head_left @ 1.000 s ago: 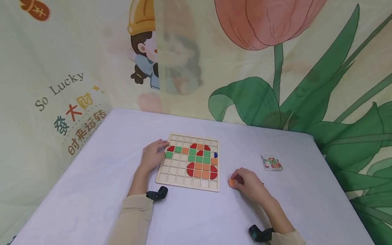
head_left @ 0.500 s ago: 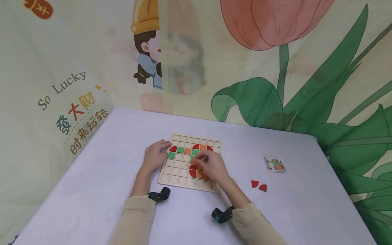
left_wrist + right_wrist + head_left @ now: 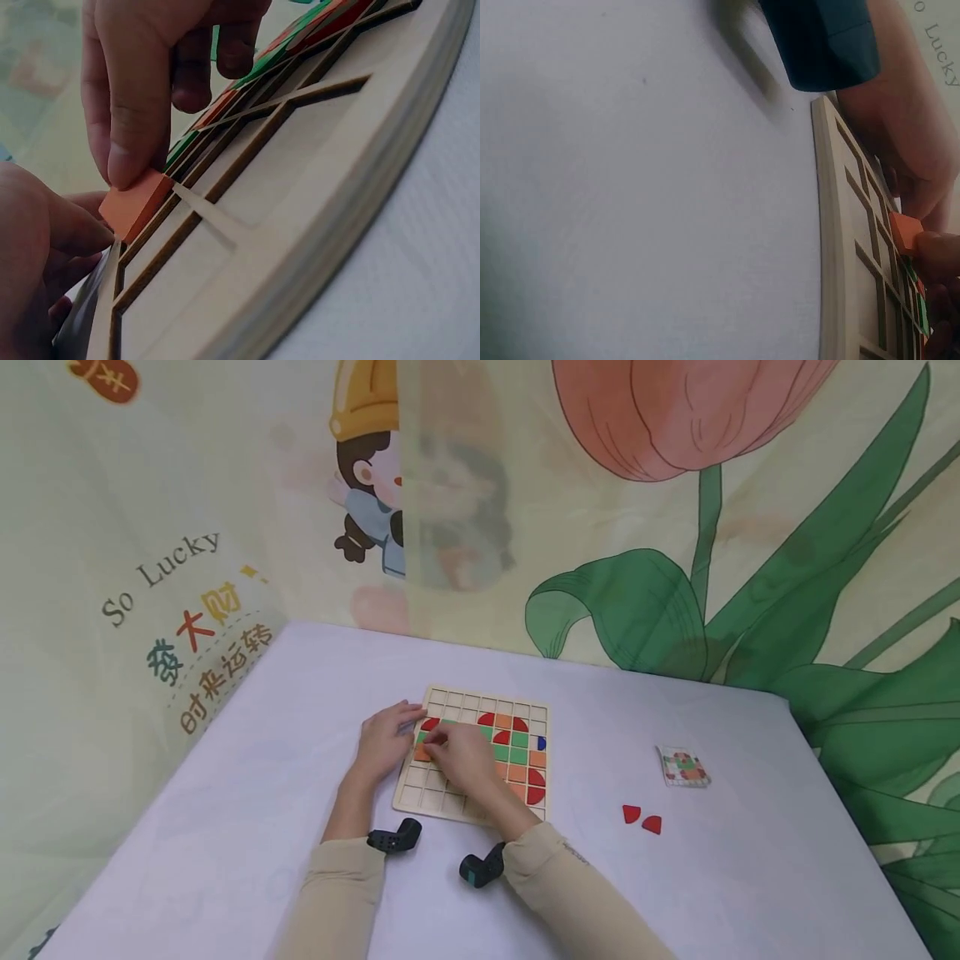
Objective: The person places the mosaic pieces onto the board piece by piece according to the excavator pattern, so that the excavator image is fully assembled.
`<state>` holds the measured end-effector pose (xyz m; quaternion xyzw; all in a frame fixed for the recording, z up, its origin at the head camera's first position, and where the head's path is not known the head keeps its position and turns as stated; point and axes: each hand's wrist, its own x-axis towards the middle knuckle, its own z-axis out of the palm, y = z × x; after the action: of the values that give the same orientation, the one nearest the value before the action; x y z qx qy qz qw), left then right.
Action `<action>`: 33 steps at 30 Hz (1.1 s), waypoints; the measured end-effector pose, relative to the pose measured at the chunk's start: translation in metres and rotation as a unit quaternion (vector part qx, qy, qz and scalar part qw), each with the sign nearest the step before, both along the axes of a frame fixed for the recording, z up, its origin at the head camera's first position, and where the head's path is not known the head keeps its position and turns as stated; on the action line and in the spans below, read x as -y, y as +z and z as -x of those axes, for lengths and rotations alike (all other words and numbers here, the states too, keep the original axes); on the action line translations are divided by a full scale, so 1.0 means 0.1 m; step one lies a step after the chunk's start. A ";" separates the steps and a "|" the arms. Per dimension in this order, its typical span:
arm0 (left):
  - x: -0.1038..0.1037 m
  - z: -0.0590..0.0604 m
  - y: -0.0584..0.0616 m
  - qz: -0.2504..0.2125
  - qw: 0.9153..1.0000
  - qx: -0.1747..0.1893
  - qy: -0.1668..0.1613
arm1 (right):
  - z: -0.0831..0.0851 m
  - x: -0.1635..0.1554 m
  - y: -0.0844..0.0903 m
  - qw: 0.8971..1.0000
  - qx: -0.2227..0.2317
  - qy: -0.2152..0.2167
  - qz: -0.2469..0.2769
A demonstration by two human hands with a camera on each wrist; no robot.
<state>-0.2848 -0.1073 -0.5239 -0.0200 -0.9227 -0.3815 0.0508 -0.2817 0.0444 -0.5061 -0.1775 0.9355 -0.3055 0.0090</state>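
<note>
A square wooden grid board (image 3: pixel 431 797) lies on the table, with red, green, orange and blue tiles in some cells. My right hand (image 3: pixel 465 756) reaches over it and pinches an orange square tile (image 3: pixel 136 206) between thumb and fingers. That tile sits tilted at a cell by the left rim, just below a green one, with an edge raised in the left wrist view. At the same rim, my left hand (image 3: pixel 382 745) rests with its fingertips against the frame. The right hand and forearm hide part of the middle tiles.
Two red quarter-circle tiles (image 3: pixel 632 814) lie on the white tablecloth (image 3: pixel 600 893) right of the board. Behind them is a small card with a coloured pattern (image 3: pixel 684 767). A printed curtain (image 3: pixel 465 618) hangs along the table's far edge.
My right hand has carried the orange tile from the table right of the board, across it, to the left rim. The two red tiles came into full sight. The left hand stays at the rim.
</note>
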 end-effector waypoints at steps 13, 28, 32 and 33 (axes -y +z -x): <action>0.02 -0.01 0.03 0.001 1.000 0.002 -0.002 | -0.08 0.08 0.01 0.999 -0.020 0.009 -0.042; 0.00 0.00 -0.01 -0.004 1.000 0.008 0.004 | -0.07 0.12 0.12 0.994 0.013 -0.017 -0.103; -0.01 0.00 -0.01 -0.002 1.000 0.007 0.004 | -0.03 0.13 0.13 0.991 0.015 -0.006 -0.130; -0.01 0.00 -0.01 -0.003 1.000 0.005 0.005 | -0.02 0.13 0.13 0.991 0.016 -0.004 -0.134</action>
<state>-0.2847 -0.1064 -0.5250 -0.0136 -0.9221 -0.3839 0.0476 -0.2795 0.0310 -0.4931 -0.1664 0.9683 -0.1806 0.0463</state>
